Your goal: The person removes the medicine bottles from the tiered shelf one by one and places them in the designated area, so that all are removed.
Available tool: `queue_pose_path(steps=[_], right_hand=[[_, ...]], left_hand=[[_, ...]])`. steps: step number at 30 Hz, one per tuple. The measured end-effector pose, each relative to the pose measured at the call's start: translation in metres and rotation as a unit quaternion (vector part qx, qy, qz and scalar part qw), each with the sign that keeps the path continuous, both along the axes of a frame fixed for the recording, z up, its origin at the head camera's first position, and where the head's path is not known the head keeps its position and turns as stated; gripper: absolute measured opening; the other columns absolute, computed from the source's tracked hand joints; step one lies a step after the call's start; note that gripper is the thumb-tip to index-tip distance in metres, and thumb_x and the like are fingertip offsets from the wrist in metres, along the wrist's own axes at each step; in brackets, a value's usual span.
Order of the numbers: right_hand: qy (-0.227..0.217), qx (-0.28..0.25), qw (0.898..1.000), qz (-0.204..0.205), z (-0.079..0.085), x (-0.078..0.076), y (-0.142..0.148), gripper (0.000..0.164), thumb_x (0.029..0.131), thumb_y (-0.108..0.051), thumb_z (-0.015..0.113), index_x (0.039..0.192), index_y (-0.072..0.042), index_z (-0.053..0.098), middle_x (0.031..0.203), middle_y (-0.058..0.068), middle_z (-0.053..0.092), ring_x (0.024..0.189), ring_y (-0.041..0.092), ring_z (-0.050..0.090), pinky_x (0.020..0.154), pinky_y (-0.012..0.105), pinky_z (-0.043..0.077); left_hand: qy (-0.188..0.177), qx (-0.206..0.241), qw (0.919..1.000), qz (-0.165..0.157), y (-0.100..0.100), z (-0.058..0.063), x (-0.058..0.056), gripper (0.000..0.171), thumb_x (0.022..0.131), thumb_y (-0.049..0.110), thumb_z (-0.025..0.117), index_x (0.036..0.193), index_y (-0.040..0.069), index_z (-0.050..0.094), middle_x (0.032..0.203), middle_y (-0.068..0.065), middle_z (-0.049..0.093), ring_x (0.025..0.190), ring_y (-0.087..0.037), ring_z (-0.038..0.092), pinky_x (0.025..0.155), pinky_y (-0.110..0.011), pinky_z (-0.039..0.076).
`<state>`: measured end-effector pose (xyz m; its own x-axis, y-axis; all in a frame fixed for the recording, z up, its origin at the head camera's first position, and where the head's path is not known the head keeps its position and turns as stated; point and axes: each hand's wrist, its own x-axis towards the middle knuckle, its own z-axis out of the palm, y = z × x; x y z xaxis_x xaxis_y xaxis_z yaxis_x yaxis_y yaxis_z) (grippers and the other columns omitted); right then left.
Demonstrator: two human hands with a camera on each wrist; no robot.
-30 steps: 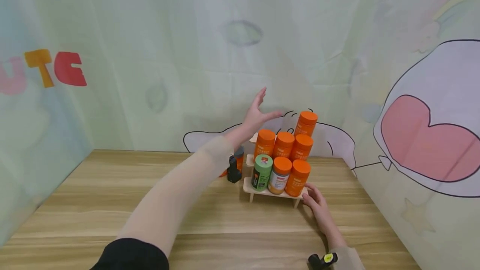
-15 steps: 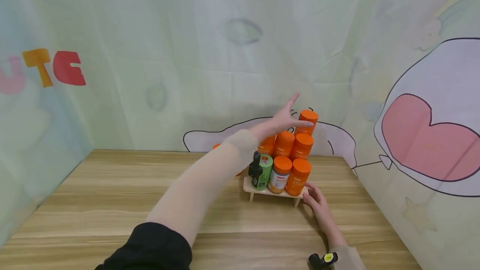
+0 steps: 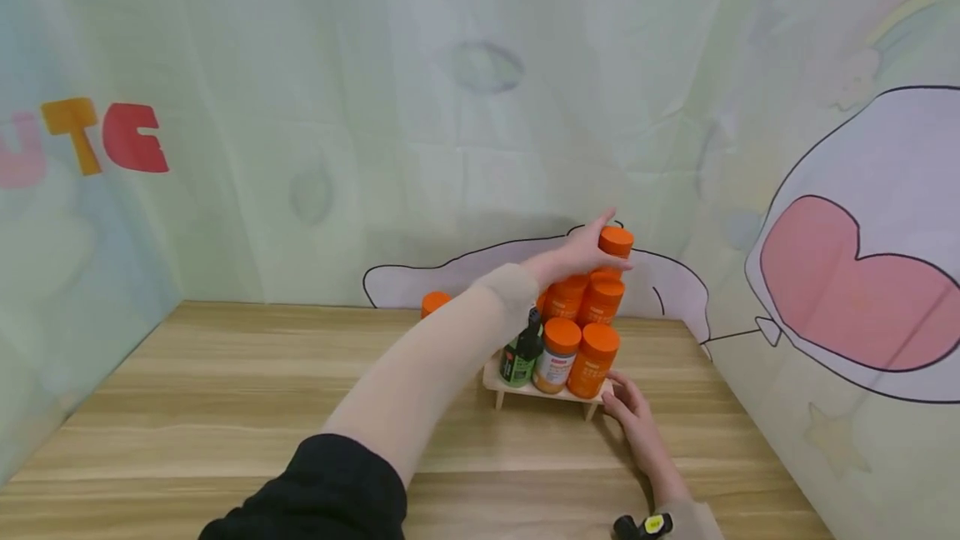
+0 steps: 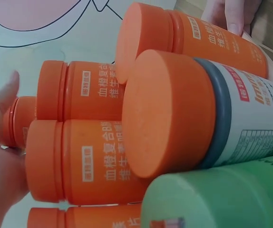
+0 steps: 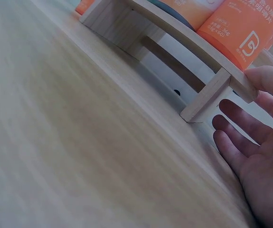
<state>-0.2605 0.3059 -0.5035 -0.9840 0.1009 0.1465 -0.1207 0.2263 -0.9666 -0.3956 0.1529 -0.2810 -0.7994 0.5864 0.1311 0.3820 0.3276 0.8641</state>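
Observation:
A small three-tier wooden display stand (image 3: 551, 395) carries bottles with orange caps. My left hand (image 3: 577, 257) is at the top tier, thumb and fingers around the orange bottle (image 3: 616, 242) there; the left wrist view shows this hand (image 4: 3, 156) behind the middle row. On the middle tier are more orange bottles (image 3: 602, 300), partly behind my left forearm. The lowest tier holds a green jar (image 3: 517, 369), a white-labelled bottle (image 3: 557, 357) and an orange bottle (image 3: 592, 361). My right hand (image 3: 636, 419) pinches the stand's lower right corner, its other fingers loosely curled beneath.
Another orange-capped bottle (image 3: 435, 302) stands left of the stand, mostly hidden by my left arm. Wood-grain tabletop (image 3: 262, 407) extends to the left and front. A printed cloth backdrop (image 3: 375, 148) rises close behind the stand.
My left hand has moved right, from left of the stand's top to the top orange bottle, and its spread fingers have drawn in around it. My right hand has stayed at the corner.

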Motion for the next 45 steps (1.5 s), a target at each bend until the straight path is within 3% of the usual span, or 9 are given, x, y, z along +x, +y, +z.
queue_pose_path(steps=[9, 16, 20, 22, 30, 37, 40, 45], right_hand=[[0.001, -0.002, 1.0, 0.002, -0.001, -0.003, -0.002, 0.044, 0.101, -0.014, 0.051, 0.139, 0.005, 0.041, 0.129, 0.022, 0.053, 0.097, -0.004, 0.055, 0.084, 0.016, 0.05], [0.001, -0.007, 1.0, 0.003, 0.0, -0.005, -0.004, 0.043, 0.1, -0.011, 0.051, 0.139, 0.005, 0.041, 0.117, 0.009, 0.057, 0.095, -0.002, 0.056, 0.083, 0.017, 0.051], [0.0, -0.007, 1.0, 0.007, 0.002, -0.004, -0.006, 0.044, 0.101, -0.009, 0.05, 0.141, 0.005, 0.04, 0.121, 0.012, 0.057, 0.094, -0.003, 0.055, 0.083, 0.018, 0.051], [0.0, -0.006, 1.0, 0.007, 0.003, -0.004, -0.006, 0.044, 0.101, -0.009, 0.05, 0.142, 0.005, 0.039, 0.122, 0.015, 0.056, 0.094, -0.003, 0.055, 0.083, 0.018, 0.051], [0.007, -0.009, 1.0, 0.007, 0.003, -0.003, -0.005, 0.044, 0.101, -0.009, 0.05, 0.14, 0.006, 0.039, 0.114, 0.003, 0.057, 0.094, -0.003, 0.055, 0.083, 0.018, 0.051], [-0.002, -0.011, 1.0, 0.004, 0.003, -0.004, -0.007, 0.044, 0.101, -0.01, 0.05, 0.141, 0.005, 0.04, 0.122, 0.014, 0.057, 0.095, -0.004, 0.055, 0.084, 0.017, 0.051], [0.001, -0.012, 1.0, 0.004, 0.004, -0.004, -0.008, 0.044, 0.101, -0.01, 0.05, 0.14, 0.006, 0.04, 0.121, 0.012, 0.057, 0.095, -0.004, 0.055, 0.083, 0.018, 0.051], [0.003, -0.011, 1.0, 0.007, 0.004, -0.005, -0.006, 0.044, 0.101, -0.01, 0.05, 0.141, 0.006, 0.04, 0.114, 0.003, 0.058, 0.094, -0.003, 0.055, 0.083, 0.018, 0.051]], left_hand=[[0.016, -0.003, 0.9998, 0.013, 0.001, -0.004, -0.003, 0.077, 0.094, 0.015, 0.066, 0.157, 0.018, 0.021, 0.147, -0.012, 0.046, 0.124, -0.028, 0.052, 0.109, -0.044, 0.042], [0.005, 0.014, 0.9998, 0.011, -0.003, -0.004, -0.003, 0.073, 0.094, 0.012, 0.065, 0.155, 0.017, 0.025, 0.144, -0.013, 0.048, 0.12, -0.029, 0.054, 0.107, -0.045, 0.044], [-0.003, 0.021, 0.9996, 0.02, -0.004, -0.004, -0.003, 0.072, 0.093, 0.011, 0.066, 0.153, 0.016, 0.027, 0.141, -0.013, 0.05, 0.117, -0.028, 0.055, 0.105, -0.044, 0.045], [-0.008, 0.028, 0.9992, 0.028, -0.004, -0.003, -0.002, 0.071, 0.092, 0.01, 0.067, 0.152, 0.015, 0.029, 0.139, -0.013, 0.052, 0.115, -0.028, 0.055, 0.105, -0.044, 0.046], [-0.009, 0.049, 0.9961, 0.072, 0.001, -0.002, -0.001, 0.067, 0.09, 0.008, 0.07, 0.147, 0.012, 0.036, 0.135, -0.013, 0.054, 0.113, -0.026, 0.055, 0.103, -0.041, 0.047], [-0.021, 0.118, 0.986, 0.116, -0.004, 0.001, -0.002, 0.068, 0.089, 0.006, 0.07, 0.147, 0.009, 0.034, 0.139, -0.014, 0.052, 0.122, -0.029, 0.054, 0.107, -0.041, 0.044], [-0.025, 0.152, 0.9797, 0.128, -0.009, 0.006, -0.004, 0.069, 0.089, 0.005, 0.07, 0.147, 0.009, 0.033, 0.141, -0.015, 0.05, 0.126, -0.03, 0.052, 0.109, -0.042, 0.043], [0.003, 0.163, 0.9713, 0.174, -0.018, 0.011, -0.009, 0.07, 0.087, 0.009, 0.073, 0.146, 0.011, 0.035, 0.14, -0.012, 0.053, 0.125, -0.028, 0.054, 0.109, -0.041, 0.044]])
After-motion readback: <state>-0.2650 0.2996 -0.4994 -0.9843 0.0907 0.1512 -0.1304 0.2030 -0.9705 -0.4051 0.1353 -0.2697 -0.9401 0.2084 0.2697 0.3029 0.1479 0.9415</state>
